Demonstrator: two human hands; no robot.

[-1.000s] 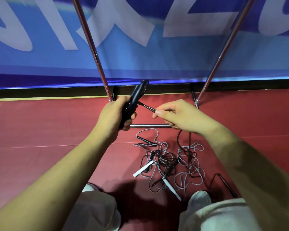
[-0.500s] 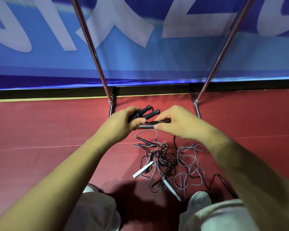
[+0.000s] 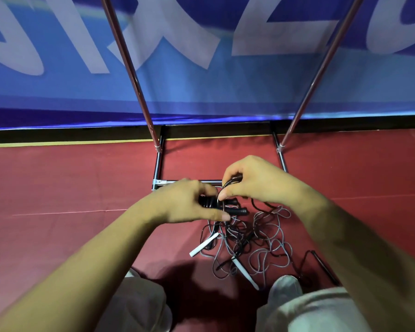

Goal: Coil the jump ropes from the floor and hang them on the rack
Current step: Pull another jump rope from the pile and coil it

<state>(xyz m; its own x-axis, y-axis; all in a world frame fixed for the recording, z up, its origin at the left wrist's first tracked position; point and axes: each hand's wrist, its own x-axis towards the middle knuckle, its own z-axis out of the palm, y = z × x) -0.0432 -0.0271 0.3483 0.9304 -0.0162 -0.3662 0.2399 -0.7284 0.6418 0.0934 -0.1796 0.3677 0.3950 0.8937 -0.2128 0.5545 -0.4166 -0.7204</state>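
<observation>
two black handles (image 3: 235,211) are gripped by the left hand (image 3: 185,204), right hand (image 3: 254,180) pinching cord (image 3: 233,181), near the rack's base bar (image 3: 169,181).

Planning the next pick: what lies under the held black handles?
Below the black handles, tangled grey and black jump ropes and two white handles lie on the red floor; the left hand hides the tangle's top.

Large white characters cross the blue banner (image 3: 201,97) in the upper frame, cropped; none can be read.
</observation>
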